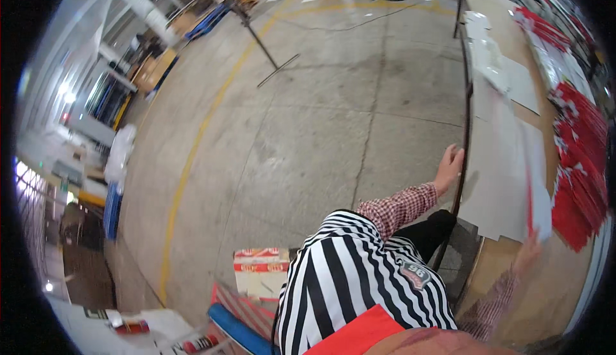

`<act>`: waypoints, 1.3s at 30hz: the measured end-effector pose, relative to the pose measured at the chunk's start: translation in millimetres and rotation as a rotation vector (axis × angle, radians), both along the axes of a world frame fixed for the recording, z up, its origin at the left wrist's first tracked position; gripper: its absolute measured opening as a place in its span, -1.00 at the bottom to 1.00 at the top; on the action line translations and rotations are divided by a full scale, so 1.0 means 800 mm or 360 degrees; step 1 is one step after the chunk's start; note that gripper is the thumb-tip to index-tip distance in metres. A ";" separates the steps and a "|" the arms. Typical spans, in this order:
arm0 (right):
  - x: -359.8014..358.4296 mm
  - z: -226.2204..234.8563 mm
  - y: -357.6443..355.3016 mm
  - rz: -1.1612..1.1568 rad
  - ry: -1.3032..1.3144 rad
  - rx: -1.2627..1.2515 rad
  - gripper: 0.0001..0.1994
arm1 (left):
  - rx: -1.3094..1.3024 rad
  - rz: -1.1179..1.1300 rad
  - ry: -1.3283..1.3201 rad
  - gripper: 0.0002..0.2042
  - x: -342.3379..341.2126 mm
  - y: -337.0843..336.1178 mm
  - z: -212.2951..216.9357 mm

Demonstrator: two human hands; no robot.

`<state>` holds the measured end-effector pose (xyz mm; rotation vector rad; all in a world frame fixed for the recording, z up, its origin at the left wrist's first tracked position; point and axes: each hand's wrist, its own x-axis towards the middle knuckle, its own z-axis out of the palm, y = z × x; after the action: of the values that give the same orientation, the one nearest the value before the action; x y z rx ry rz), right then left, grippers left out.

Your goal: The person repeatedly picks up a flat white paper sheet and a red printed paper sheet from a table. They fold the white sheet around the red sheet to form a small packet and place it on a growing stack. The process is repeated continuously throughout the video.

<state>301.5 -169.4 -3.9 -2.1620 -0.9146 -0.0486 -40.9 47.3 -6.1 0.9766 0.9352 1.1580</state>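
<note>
I stand at a long wooden table [507, 271] on my right, wearing a striped apron and checked sleeves. My left hand [449, 166] reaches out with fingers stretched and rests at the table's dark front edge, against a stack of flat white sheets [497, 182]. My right hand [527, 249] is blurred at the near end of a long white sheet with a red edge [534, 182]; it seems to grip that sheet's corner. Piles of red flat packs [577, 156] lie just beyond, along the table's far side.
More white sheets [507, 73] lie farther up the table. On the concrete floor are a red-and-white carton [260, 268] by my legs, a blue object [237, 329], a curved yellow line [192, 156] and a stand with thin metal legs [260, 41].
</note>
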 end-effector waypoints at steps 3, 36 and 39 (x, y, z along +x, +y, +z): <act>-0.042 0.087 -0.114 0.0505 -0.0766 -0.0007 -0.59 | 0.0770 0.0129 0.0295 -0.53 -0.031 -0.013 0.049; -0.168 0.058 -0.170 0.0791 -0.0347 -0.0694 -0.52 | 0.2196 -0.1681 0.0827 -0.79 0.231 -0.386 -0.076; -0.169 0.056 -0.176 0.0737 -0.0334 -0.0741 -0.51 | 0.2778 -0.1530 0.0479 -0.68 0.169 -0.370 -0.053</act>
<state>166.6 -309.9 41.1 -2.3260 -1.6637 0.1863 94.5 -248.5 -48.2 2.5966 -0.6931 0.7397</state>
